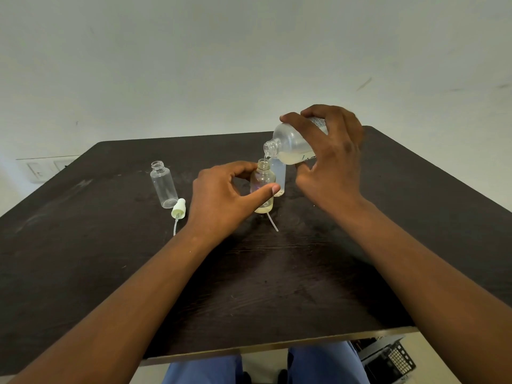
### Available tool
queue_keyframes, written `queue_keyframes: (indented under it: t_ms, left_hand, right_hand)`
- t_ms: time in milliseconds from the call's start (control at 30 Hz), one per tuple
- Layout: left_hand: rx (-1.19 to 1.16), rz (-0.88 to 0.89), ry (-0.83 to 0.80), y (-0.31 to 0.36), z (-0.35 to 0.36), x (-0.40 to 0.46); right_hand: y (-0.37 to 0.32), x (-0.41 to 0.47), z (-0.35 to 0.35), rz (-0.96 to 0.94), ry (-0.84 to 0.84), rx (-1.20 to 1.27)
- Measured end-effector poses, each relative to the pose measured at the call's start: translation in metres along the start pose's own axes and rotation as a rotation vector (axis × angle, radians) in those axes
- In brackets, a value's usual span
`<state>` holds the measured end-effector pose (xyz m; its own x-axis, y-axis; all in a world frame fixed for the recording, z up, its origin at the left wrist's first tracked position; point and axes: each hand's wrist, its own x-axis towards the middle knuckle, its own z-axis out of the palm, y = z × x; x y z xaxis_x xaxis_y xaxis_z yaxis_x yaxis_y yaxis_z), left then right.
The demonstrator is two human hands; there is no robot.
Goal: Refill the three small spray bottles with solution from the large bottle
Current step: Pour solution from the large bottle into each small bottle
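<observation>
Nearest, a loose spray pump [178, 211] lying on the dark table [277, 286]. Left hand [221, 195] pinching an uncapped small bottle [263, 187]; right hand [329, 162] gripping the tilted large bottle [293, 146] above it, pouring, label print unreadable. Leftward, an empty bottle [163, 184].

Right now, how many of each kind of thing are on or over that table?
Small bottles: 3 (empty one, one being filled, frosted one behind it)
Large bottle: 1
Spray tops: 1 whole, plus the tube of another
Total: 6
</observation>
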<state>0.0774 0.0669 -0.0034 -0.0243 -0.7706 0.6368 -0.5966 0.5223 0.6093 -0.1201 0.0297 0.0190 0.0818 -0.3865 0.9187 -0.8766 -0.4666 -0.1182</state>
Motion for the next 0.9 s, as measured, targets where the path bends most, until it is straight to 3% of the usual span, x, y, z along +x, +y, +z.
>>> queue_keyframes:
  t_ms: [900]
  left_hand:
    - [-0.003,-0.011,-0.012,0.0007,0.0004,-0.0008]
  right_hand:
    - [-0.0010,-0.0011,-0.0016,-0.001,-0.003,-0.004]
